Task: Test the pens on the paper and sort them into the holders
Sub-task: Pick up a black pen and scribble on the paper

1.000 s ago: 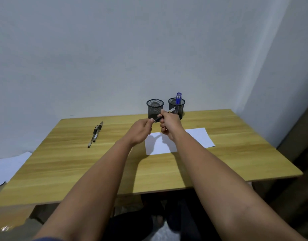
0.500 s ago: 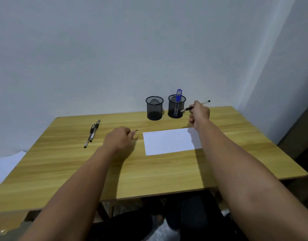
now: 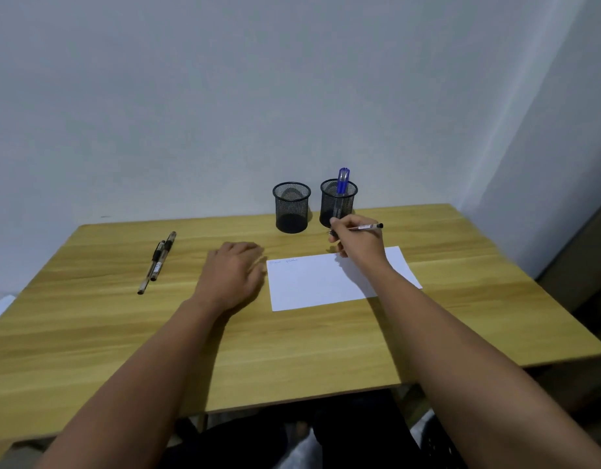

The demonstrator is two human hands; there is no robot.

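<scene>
Right hand [image 3: 358, 240] grips pen [image 3: 368, 227] above paper [image 3: 312, 282]; left hand [image 3: 233, 272] flat on table [image 3: 123, 333].

Two holders [image 3: 291, 207] behind paper [image 3: 312, 282], loose pens [image 3: 157, 262] lying far left on table [image 3: 123, 333]

Both forearms bare to the frame edge, no sleeves, watch or rings visible; left hand [image 3: 233, 274] and right hand [image 3: 358, 240] ungloved; dark trousers [image 3: 258, 445] below.

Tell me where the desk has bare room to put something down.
Bare wood: the near half between the forearms, and right of the paper. Crowded: around the two holders, right hand and the loose pens far left.
</scene>
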